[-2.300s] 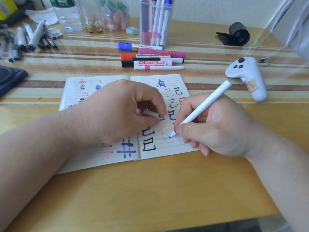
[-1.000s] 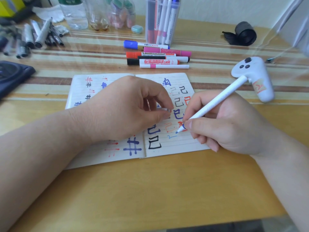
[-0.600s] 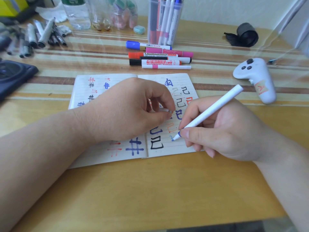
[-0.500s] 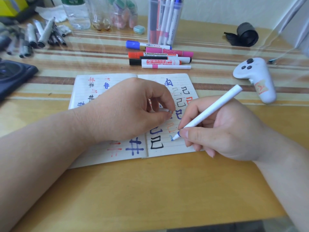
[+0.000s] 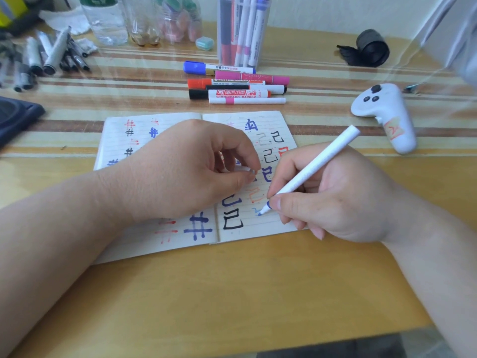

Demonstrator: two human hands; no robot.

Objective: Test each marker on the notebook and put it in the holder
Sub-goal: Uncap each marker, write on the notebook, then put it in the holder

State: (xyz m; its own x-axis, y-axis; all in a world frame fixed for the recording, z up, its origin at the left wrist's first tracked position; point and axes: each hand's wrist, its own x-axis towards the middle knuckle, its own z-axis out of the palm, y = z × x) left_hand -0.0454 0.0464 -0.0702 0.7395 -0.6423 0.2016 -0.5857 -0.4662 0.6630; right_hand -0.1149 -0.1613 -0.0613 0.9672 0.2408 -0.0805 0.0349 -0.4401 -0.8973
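Note:
An open lined notebook [image 5: 281,223] lies in the middle of the table, covered with red, blue and black test marks. My right hand [image 5: 335,197] grips a slim white marker [image 5: 312,170], its blue tip touching the right page beside a small blue squiggle. My left hand [image 5: 191,169] rests on the notebook and pinches the marker's white cap [image 5: 245,169] between thumb and fingers. A clear holder [image 5: 242,29] with several markers stands at the back. Several capped markers [image 5: 237,85] lie in a row in front of the holder.
A white handheld controller [image 5: 387,112] lies to the right of the notebook. Grey pens [image 5: 49,58] are piled at the back left beside clear plastic bottles [image 5: 124,19]. A dark pouch [image 5: 15,115] sits at the left edge, and a black roll [image 5: 369,49] at the back right.
My right hand has drawn a small blue squiggle on the right page, the marker tip shifting slightly down. My left hand has stayed in place with the cap.

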